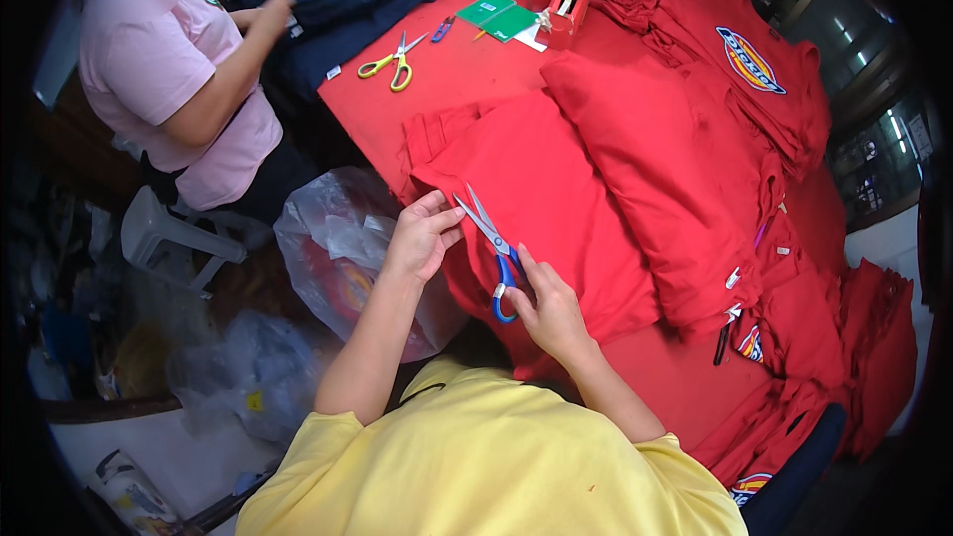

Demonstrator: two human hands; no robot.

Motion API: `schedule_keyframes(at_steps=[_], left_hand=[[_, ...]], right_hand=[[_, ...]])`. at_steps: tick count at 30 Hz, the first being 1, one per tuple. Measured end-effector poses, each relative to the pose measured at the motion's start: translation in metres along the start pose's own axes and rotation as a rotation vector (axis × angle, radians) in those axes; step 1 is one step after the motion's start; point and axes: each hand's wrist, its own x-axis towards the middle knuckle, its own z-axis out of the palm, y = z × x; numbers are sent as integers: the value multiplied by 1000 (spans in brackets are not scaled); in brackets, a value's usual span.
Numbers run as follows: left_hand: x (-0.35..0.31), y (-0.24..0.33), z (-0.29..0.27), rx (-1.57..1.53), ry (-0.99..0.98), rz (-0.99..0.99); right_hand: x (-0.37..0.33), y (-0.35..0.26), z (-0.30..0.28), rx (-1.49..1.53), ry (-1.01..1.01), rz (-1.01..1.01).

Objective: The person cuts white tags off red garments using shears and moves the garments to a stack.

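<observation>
Blue scissors (500, 246) at the edge of the red cloth (541, 174) — blades parted.
The right hand (548, 304) holds them by the handles, tips toward the left hand (425, 236), perhaps for close control. The left hand's fingers are bunched narrow by the cloth's edge, probably to steady it — whether they pinch it, I cannot tell. The cloth lies on the table (486, 79) right before the person, likely for easy reach; yellow scissors (399, 64) lie beyond.
</observation>
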Motion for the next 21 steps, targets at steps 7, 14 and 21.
schedule_keyframes(at_steps=[7, 14, 21], left_hand=[[-5, 9, 9, 73, -30, 34], [-5, 13, 8, 79, -72, 71], [-12, 20, 20, 193, -84, 35]], right_hand=[[6, -3, 0, 65, 47, -41], [8, -11, -13, 252, -64, 127], [22, -9, -15, 195, -5, -18]])
